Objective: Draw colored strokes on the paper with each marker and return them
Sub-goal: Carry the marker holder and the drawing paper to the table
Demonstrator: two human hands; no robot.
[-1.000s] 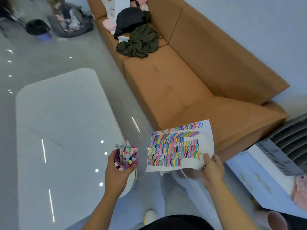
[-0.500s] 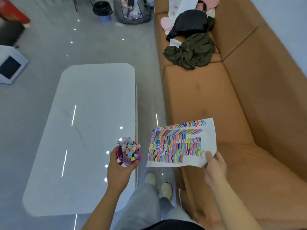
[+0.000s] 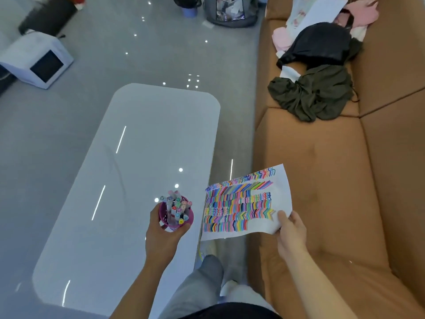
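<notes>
My left hand (image 3: 163,236) grips a purple cup (image 3: 166,216) from below, above the near right part of the white table (image 3: 128,180). Several markers (image 3: 177,207) stand in the cup with caps up. My right hand (image 3: 291,233) pinches the near right corner of a white paper (image 3: 281,196) covered in rows of colored strokes. The sheet hangs in the air over the gap between table and orange sofa (image 3: 322,171).
Dark green cloth (image 3: 310,95), a black bag (image 3: 319,46) and pink items lie on the far sofa seat. A white box with a dark screen (image 3: 38,65) sits on the grey floor at the left. My legs and shoes (image 3: 227,287) are between table and sofa.
The view has swung left, bringing the table more to the middle. Both hands keep the same hold; cup and paper stay in front of me at about the same spacing.
</notes>
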